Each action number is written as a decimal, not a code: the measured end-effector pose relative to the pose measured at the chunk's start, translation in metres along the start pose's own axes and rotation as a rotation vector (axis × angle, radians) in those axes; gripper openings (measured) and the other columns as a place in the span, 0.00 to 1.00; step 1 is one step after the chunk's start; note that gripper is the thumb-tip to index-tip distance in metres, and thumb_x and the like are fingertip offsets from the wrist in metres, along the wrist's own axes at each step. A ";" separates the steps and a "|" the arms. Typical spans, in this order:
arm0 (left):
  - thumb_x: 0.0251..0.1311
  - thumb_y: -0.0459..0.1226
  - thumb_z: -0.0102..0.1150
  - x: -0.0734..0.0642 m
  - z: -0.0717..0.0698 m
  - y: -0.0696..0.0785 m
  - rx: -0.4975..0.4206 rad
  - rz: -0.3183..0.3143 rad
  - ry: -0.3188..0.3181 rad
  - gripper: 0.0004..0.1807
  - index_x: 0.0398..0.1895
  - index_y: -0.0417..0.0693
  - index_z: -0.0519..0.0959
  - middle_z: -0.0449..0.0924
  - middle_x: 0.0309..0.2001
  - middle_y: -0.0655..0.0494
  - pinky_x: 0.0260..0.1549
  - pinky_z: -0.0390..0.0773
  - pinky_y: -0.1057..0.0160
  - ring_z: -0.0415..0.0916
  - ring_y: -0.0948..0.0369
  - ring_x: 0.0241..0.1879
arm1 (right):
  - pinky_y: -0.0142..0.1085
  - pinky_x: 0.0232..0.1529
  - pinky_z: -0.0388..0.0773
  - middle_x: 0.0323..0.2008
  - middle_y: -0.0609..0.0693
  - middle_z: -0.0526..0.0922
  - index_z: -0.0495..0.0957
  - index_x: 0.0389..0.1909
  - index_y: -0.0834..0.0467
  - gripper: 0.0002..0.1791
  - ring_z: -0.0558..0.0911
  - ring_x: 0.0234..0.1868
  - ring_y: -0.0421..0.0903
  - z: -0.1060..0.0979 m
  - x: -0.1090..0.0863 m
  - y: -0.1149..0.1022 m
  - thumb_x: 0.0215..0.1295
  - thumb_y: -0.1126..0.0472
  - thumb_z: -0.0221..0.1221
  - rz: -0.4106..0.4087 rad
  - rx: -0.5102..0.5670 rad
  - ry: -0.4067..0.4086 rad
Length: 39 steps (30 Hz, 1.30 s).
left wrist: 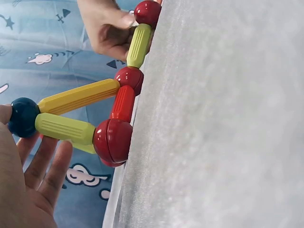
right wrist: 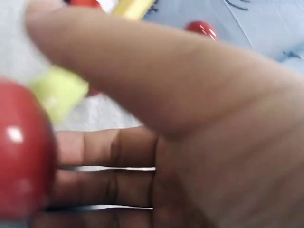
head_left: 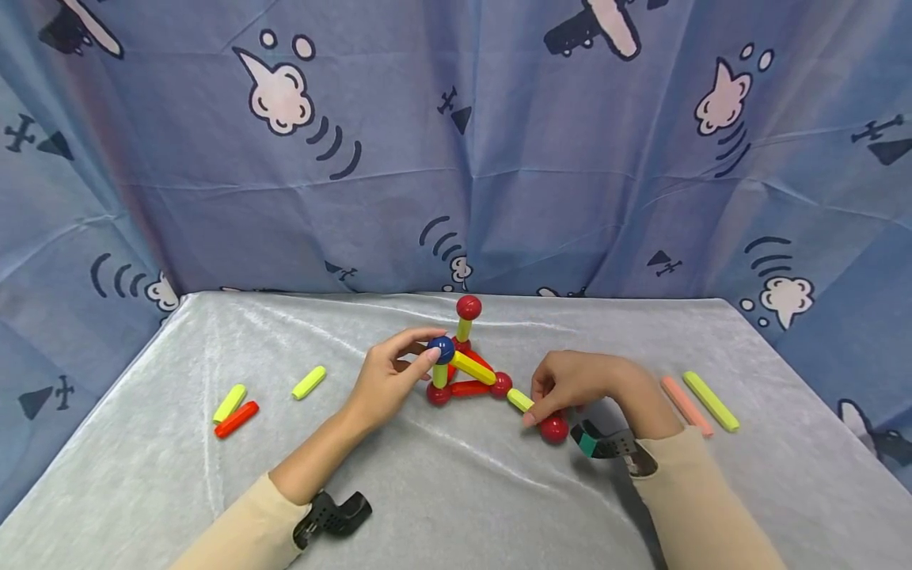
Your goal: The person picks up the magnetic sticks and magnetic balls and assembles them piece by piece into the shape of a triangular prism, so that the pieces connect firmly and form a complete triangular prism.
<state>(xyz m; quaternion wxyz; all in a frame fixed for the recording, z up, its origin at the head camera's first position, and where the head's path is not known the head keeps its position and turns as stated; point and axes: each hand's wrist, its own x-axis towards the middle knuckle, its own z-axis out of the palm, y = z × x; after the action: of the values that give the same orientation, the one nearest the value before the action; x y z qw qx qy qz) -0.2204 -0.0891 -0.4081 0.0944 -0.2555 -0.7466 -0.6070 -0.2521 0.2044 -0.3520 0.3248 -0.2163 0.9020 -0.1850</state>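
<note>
Between both hands stands a frame of magnetic rods and balls. My left hand pinches the blue ball, which tops an upright yellow-green rod. From that ball a yellow rod slopes down to a red ball. A red rod lies along the base. My right hand has its thumb and curled fingers around the lower end of another yellow-green rod, where it meets a red ball. The right thumb hides part of that rod in the right wrist view.
At the frame's back, a red ball sits on an upright rod. Left lie two short yellow-green rods and a short red rod. Right lie long orange and yellow-green rods. A patterned curtain hangs behind.
</note>
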 end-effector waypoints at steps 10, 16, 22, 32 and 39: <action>0.70 0.33 0.58 0.000 0.000 -0.001 -0.005 0.003 0.002 0.16 0.59 0.41 0.79 0.84 0.53 0.44 0.36 0.87 0.63 0.82 0.58 0.43 | 0.31 0.24 0.75 0.18 0.43 0.77 0.80 0.23 0.55 0.07 0.74 0.19 0.38 0.000 -0.001 -0.008 0.57 0.59 0.67 -0.014 -0.067 0.074; 0.70 0.33 0.58 0.000 0.000 -0.002 -0.003 0.000 0.002 0.16 0.59 0.42 0.80 0.84 0.52 0.44 0.36 0.87 0.62 0.82 0.59 0.43 | 0.35 0.21 0.78 0.20 0.48 0.81 0.83 0.32 0.55 0.06 0.76 0.18 0.41 -0.010 -0.009 -0.009 0.60 0.58 0.70 -0.071 -0.029 0.226; 0.70 0.33 0.58 0.000 0.000 -0.001 -0.002 0.001 0.004 0.16 0.59 0.42 0.80 0.84 0.52 0.44 0.36 0.87 0.61 0.82 0.59 0.43 | 0.32 0.26 0.74 0.25 0.46 0.80 0.85 0.37 0.56 0.09 0.73 0.25 0.41 -0.011 -0.004 -0.011 0.57 0.58 0.72 -0.197 -0.107 0.453; 0.70 0.33 0.58 0.000 0.000 0.000 -0.004 -0.005 0.001 0.16 0.59 0.41 0.79 0.84 0.53 0.44 0.37 0.88 0.55 0.82 0.54 0.44 | 0.34 0.40 0.85 0.44 0.52 0.87 0.83 0.51 0.56 0.22 0.83 0.39 0.45 -0.001 0.012 -0.017 0.54 0.62 0.74 -0.314 0.074 0.543; 0.65 0.33 0.65 0.000 -0.001 0.001 0.031 0.011 0.010 0.19 0.59 0.44 0.80 0.84 0.53 0.46 0.38 0.88 0.54 0.83 0.54 0.44 | 0.35 0.43 0.84 0.35 0.50 0.87 0.85 0.41 0.58 0.13 0.84 0.36 0.45 0.004 0.018 -0.012 0.55 0.62 0.73 -0.355 0.238 0.458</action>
<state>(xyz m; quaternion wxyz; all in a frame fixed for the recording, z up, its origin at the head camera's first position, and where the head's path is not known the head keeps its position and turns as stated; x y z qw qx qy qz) -0.2196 -0.0895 -0.4070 0.1055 -0.2548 -0.7539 -0.5963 -0.2586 0.1839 -0.3581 0.0988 -0.2833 0.8719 -0.3870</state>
